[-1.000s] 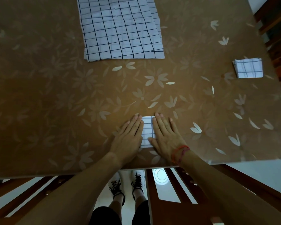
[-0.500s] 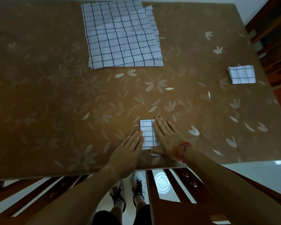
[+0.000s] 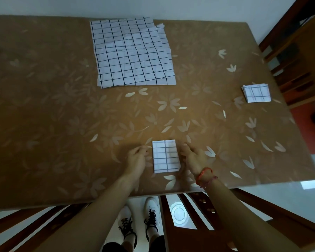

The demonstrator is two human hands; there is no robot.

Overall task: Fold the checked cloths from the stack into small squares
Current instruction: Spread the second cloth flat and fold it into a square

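Observation:
A small folded checked cloth (image 3: pixel 165 156) lies flat near the table's front edge. My left hand (image 3: pixel 136 159) hovers just left of it with loosely curled fingers, holding nothing. My right hand (image 3: pixel 193 157), with a red string on its wrist, lies against the cloth's right edge with the fingers pointing forward; motion blur hides the thumb. The stack of unfolded checked cloths (image 3: pixel 133 53) lies spread at the far middle of the table. A pile of folded squares (image 3: pixel 256 93) sits at the right edge.
The brown table (image 3: pixel 62 115) has a leaf-patterned cover. Dark wooden chairs (image 3: pixel 295 57) stand by its right side, and another chair back (image 3: pixel 198 224) sits below the front edge by my feet.
Both hands have lifted off the folded cloth and drawn apart to its sides, so its whole top now shows. The view has tilted to show more of the far table.

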